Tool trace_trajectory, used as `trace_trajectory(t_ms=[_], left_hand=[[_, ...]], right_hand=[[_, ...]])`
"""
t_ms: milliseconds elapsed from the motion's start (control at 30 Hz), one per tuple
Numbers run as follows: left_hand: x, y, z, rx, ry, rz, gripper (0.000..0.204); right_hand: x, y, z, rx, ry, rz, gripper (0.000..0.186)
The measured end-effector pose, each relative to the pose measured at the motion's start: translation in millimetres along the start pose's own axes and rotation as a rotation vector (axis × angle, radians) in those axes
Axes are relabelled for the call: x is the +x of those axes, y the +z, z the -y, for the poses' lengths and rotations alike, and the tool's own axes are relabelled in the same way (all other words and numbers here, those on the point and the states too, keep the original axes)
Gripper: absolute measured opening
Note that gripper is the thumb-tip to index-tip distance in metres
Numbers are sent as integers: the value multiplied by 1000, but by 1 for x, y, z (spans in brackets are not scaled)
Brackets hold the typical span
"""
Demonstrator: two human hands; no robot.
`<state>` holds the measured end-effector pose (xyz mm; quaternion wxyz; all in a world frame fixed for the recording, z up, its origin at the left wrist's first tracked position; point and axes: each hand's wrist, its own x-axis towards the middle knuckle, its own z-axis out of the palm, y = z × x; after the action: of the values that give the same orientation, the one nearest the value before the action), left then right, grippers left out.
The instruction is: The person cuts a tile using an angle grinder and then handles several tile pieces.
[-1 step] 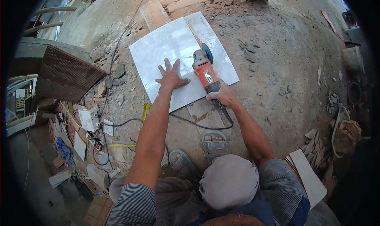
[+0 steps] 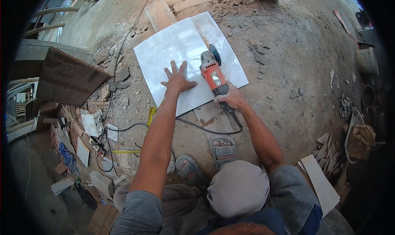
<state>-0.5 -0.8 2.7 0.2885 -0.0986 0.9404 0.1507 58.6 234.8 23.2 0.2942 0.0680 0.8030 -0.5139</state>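
Head view: right hand (image 2: 232, 98) grips grinder (image 2: 214, 75), long axis pointing away-left; left hand (image 2: 177, 80) splayed on tile (image 2: 170, 43).

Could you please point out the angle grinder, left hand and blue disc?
Angle grinder (image 2: 214, 75), head view: middle of body.
Left hand (image 2: 177, 82), head view: back of hand.
Blue disc (image 2: 216, 56), head view: its face.

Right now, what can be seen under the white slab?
From beneath the white slab, a near strip and a far strip poke out. The slab covers whatever lies between, so whether they join cannot be seen.
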Motion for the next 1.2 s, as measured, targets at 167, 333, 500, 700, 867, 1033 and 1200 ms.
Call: trace_trajectory(t_ms=[167,333,500,700,867,1033,1200], left_hand=[[2,1,-1,1,7,5,113],[0,-1,-1,5,-8,9,113],[1,1,-1,12,-4,16,114],[2,1,-4,18,-18,24,114],[1,-3,-1,22,-21,29,114],[0,-1,-1,23,-23,23,113],[-2,-1,-2,12,-18,16,112]], right_hand=[[-5,1,-18,-94,-38,-29,86],[-32,4,-27,-56,-68,-30,82],[-23,2,-22,-29,-73,-4,84],[-11,0,-13,-64,-7,-4,89],[-33,-1,-22,-93,-29,20,87],[-57,4,-37,-34,-42,-17,86],[-42,2,-34,-26,-57,-7,85]])
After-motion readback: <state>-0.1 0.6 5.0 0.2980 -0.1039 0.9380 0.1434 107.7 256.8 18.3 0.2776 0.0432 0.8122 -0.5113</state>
